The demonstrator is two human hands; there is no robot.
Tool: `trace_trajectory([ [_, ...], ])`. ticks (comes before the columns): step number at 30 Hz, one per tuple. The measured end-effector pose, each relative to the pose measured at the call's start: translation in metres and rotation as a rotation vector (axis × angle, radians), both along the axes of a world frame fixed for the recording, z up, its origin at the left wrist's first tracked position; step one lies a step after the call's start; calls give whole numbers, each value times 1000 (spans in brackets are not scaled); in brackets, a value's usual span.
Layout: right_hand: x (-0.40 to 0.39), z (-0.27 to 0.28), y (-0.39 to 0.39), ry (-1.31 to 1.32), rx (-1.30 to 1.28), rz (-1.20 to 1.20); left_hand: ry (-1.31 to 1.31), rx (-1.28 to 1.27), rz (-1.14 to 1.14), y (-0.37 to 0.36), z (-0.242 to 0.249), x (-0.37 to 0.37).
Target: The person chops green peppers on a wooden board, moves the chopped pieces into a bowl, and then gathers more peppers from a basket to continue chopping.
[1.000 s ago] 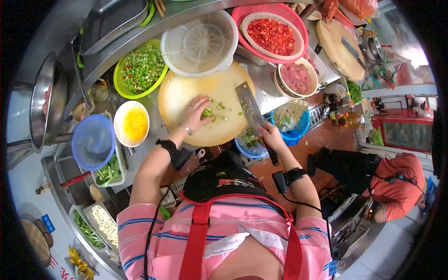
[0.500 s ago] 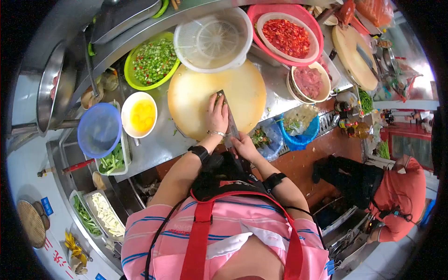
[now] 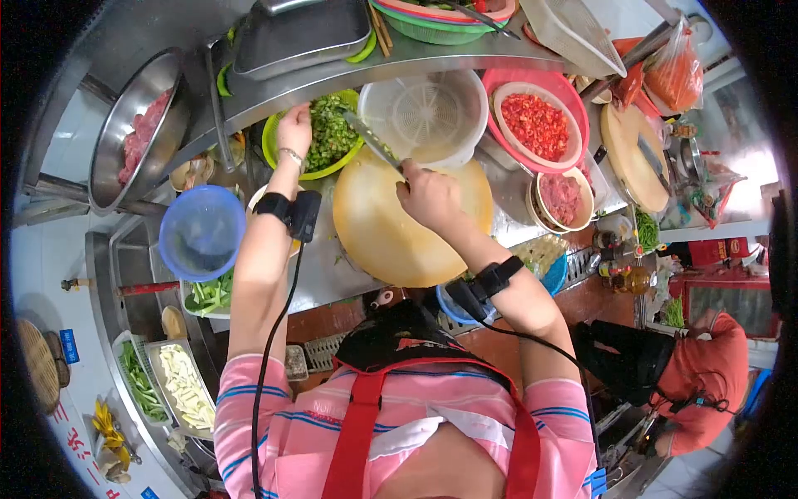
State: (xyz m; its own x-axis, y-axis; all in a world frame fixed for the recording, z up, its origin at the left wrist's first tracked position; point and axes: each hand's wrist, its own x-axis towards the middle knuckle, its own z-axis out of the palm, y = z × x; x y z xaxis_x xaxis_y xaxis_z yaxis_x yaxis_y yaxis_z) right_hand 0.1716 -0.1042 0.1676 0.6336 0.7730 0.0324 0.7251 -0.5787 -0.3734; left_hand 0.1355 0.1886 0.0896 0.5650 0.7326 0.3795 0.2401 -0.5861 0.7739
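Observation:
My right hand is closed around the handle of a kitchen knife. The blade points up and left over the edge of the yellow-green basket, with green bits along it. Inside the basket lie chopped green peppers with some red pieces. At the basket's left rim my left hand is closed, fingers curled on the rim and partly hidden. Below the knife lies a round chopping board with a few small scraps. A white colander sits beside the basket, overlapping the board's far edge.
A pink basin with chopped red chillies and a bowl of meat stand on the right. On the left are a blue-purple bowl and a steel bowl of meat. Another person bends over at far right.
My left hand has left the board for the basket's rim. My right hand has raised the knife from the board's near side to the basket. The view has shifted.

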Motion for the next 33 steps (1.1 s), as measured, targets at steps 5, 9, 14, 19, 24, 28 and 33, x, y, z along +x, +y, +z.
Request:
trace_trajectory([
  [5,1,-8,26,-76,-64,46,107,196,-197,-47,37,-9],
  [9,-6,-5,37,-107,-118,78,348,631,-355,-91,42,-9],
  [14,-6,-8,13,-177,-96,118,592,711,147,-32,12,-10],
  [19,-15,-18,-69,21,16,41,583,448,54,17,11,-20],
  [24,-33,-50,-141,121,-88,-101,602,341,-140,20,-14,-8],
  [28,-42,-78,-167,162,-62,-135,934,336,-200,27,-33,22],
  [33,-47,-78,-160,29,-71,-135,571,451,-394,-17,-8,21],
])
